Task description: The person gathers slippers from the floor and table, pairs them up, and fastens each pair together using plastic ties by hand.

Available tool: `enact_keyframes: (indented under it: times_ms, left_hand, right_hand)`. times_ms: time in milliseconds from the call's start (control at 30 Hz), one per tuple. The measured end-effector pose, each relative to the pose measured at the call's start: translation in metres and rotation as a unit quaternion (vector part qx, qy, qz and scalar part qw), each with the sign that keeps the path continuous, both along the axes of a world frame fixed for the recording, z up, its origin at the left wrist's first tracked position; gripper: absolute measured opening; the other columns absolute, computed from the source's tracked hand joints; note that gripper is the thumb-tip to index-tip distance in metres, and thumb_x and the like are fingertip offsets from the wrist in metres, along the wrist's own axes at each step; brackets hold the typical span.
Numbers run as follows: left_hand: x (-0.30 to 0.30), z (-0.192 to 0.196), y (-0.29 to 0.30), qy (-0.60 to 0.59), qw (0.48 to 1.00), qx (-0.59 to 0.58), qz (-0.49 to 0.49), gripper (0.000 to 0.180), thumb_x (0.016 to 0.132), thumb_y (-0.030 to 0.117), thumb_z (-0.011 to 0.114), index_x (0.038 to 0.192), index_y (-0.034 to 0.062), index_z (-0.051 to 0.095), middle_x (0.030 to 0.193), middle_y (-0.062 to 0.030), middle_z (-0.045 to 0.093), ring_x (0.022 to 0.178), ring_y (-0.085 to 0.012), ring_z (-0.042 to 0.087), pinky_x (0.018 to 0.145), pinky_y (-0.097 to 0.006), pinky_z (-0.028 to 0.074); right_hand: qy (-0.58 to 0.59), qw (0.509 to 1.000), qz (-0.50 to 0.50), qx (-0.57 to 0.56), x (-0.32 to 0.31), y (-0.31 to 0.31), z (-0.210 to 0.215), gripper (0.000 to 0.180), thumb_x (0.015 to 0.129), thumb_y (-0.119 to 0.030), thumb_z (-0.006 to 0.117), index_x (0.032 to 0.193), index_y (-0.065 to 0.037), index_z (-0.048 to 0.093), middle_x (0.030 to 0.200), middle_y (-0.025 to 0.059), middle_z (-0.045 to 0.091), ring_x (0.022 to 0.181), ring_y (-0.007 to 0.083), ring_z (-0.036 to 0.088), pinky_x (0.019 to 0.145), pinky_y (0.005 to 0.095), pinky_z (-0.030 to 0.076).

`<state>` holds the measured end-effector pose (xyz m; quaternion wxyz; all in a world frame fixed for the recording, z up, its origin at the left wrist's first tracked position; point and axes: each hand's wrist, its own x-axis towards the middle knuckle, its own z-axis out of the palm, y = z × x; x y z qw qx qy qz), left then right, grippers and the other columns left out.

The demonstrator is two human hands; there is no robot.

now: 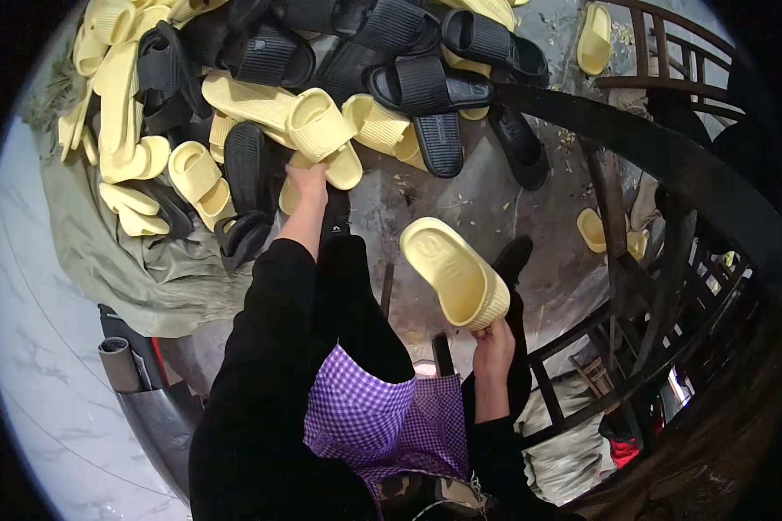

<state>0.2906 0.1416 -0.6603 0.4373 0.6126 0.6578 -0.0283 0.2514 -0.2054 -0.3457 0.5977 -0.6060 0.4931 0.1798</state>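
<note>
Right hand (493, 349) gripping a yellow slipper (457, 276) clear of the pile (265, 59), left hand (308, 181) at its near edge, can't tell its grip. One out, loads left imo.

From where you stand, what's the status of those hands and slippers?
Right hand holding a yellow slipper, apart from the pile. Left hand at the pile's near edge, grip unclear. Black slippers close beside it.

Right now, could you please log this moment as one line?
left hand: at slipper pile | right hand: holding yellow slipper, apart from pile
</note>
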Motion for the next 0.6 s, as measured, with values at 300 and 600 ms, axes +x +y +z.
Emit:
enact_keyframes:
  times_ms: [300, 600]
  left_hand:
    - [0.011, 0.127, -0.016, -0.264, 0.952, -0.130, 0.086, 0.061, 0.070, -0.001, 0.058, 0.126, -0.0036, 0.034, 0.117, -0.0170, 0.048, 0.105, -0.0308, 0.050, 0.094, -0.036, 0.038]
    - [-0.018, 0.356, 0.025, -0.497, 0.828, -0.255, 0.046, 0.048, 0.083, 0.010, 0.053, 0.127, 0.0028, 0.036, 0.122, -0.0128, 0.047, 0.111, -0.0234, 0.048, 0.093, -0.037, 0.041]
  right_hand:
    - [-0.047, 0.994, 0.020, -0.094, -0.017, -0.005, 0.061, 0.021, 0.092, -0.019, 0.042, 0.088, -0.001, 0.053, 0.072, -0.0006, 0.047, 0.063, 0.0085, 0.041, 0.059, 0.0228, 0.034]
    - [-0.198, 0.902, 0.164, -0.347, -0.058, 0.030, 0.212, 0.028, 0.093, -0.021, 0.042, 0.088, 0.005, 0.051, 0.077, 0.0019, 0.051, 0.075, 0.0113, 0.047, 0.067, 0.0247, 0.038]
